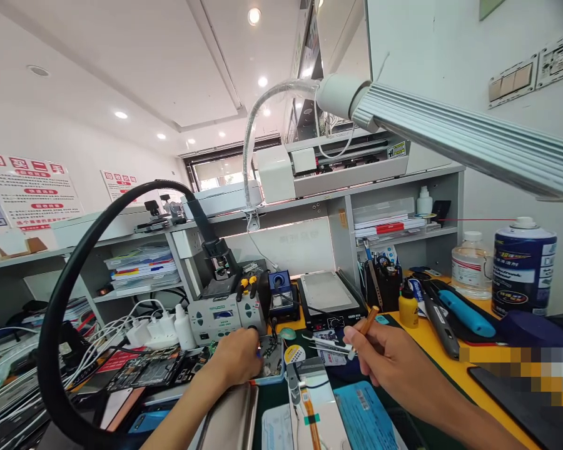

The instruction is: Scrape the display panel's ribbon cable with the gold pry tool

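A slim, amber-handled tool is held pen-like in the right hand, presumably for control; the left hand is curled at a blue-rimmed rectangular parts tray, its grip hidden.

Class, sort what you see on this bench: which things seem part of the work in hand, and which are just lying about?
Likely in use:
brown-handled tool, in the right hand
blue-rimmed tray, by the left hand
orange ribbon cable on the pale panel

Apparently lying about:
dark blue can
yellow bottle
clear bottle
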Demonstrator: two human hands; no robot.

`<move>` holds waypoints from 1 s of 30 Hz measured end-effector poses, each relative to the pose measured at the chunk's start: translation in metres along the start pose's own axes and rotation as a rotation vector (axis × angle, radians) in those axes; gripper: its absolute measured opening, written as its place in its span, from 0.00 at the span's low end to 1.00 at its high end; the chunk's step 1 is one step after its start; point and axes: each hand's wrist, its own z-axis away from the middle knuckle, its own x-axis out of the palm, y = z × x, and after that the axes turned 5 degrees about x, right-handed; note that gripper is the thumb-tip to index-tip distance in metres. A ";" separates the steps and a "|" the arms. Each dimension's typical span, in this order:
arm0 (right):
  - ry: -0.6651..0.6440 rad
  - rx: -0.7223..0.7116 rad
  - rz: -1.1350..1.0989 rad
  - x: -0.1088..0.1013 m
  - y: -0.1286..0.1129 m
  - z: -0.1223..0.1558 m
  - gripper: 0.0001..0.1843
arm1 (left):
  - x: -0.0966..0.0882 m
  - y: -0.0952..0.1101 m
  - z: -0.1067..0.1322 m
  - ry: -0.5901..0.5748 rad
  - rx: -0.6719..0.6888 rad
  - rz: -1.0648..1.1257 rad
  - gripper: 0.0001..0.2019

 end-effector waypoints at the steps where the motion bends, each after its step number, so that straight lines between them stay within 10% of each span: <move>1: 0.000 -0.001 -0.001 0.000 0.000 0.000 0.26 | 0.000 -0.002 -0.001 -0.001 -0.002 0.017 0.13; 11: -0.017 0.003 -0.017 -0.001 0.001 0.000 0.27 | -0.001 -0.013 0.001 -0.079 0.022 0.415 0.11; 18: -0.019 0.021 -0.069 -0.002 0.005 -0.003 0.29 | -0.029 -0.068 0.017 0.019 -0.232 0.647 0.14; 30: -0.051 0.023 -0.093 0.001 0.005 -0.005 0.30 | 0.007 -0.087 0.014 -0.066 -0.418 0.712 0.15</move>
